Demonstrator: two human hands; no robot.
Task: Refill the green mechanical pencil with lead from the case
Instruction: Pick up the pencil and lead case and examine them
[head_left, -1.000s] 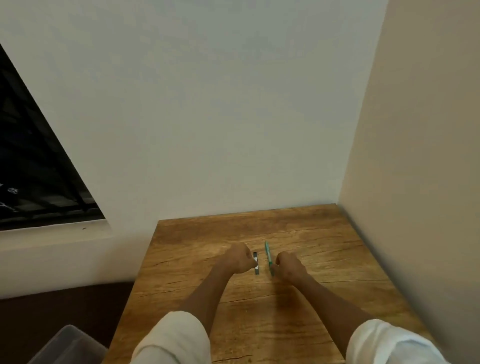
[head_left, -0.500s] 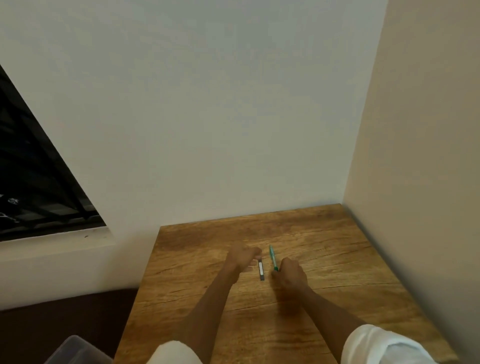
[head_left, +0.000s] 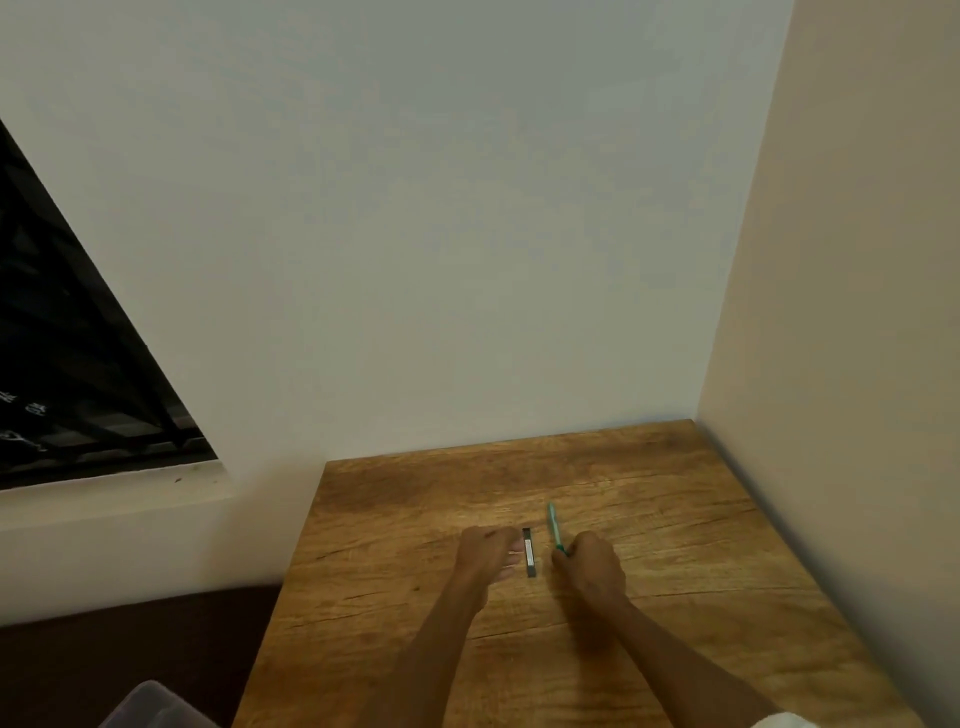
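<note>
1. Green mechanical pencil (head_left: 555, 526): it lies on the bench (head_left: 675, 519), and my right hand (head_left: 592, 569) has its fingers pinched on the near end. I cannot tell whether it is lifted yet.
2. Lead case (head_left: 529, 552) lies flat on the bench between my hands, just beside the pencil, apparently unopened.
3. My left hand (head_left: 485, 553) is curled with its fingertips right at the case's left edge; I cannot tell whether it actually grips anything.
4. Done so far, as I judge it: only the reach and first grasp.
5. Left: open the case, take out a lead, open the pencil, feed the lead in, close both.
</note>
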